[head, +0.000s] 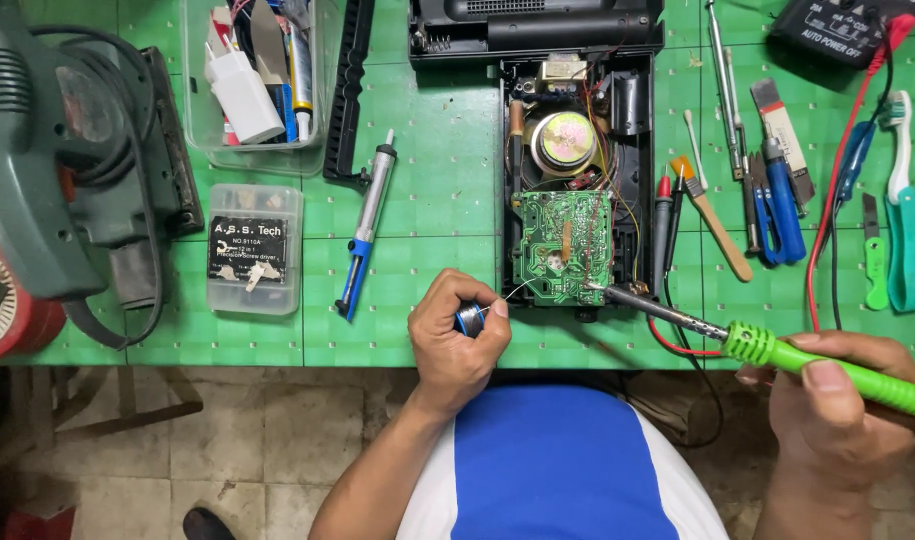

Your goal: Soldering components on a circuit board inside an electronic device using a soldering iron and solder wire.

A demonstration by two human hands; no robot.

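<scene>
While the left hand [457, 335] pinched solder [470, 318], the right hand [837, 400] gripped the iron [777, 350], its tip pointing left onto the board [562, 245].

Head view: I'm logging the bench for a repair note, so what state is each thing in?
Radio case: back open, insides exposed.
Circuit board: flipped up, solder side showing.
Soldering iron: in right hand, tip on board's lower edge.
Solder spool: gripped in left hand, wire fed toward board.
Desoldering pump: lying unused on mat.
Clear tub: open, filled with tools.
Screwdriver box: closed.
</scene>
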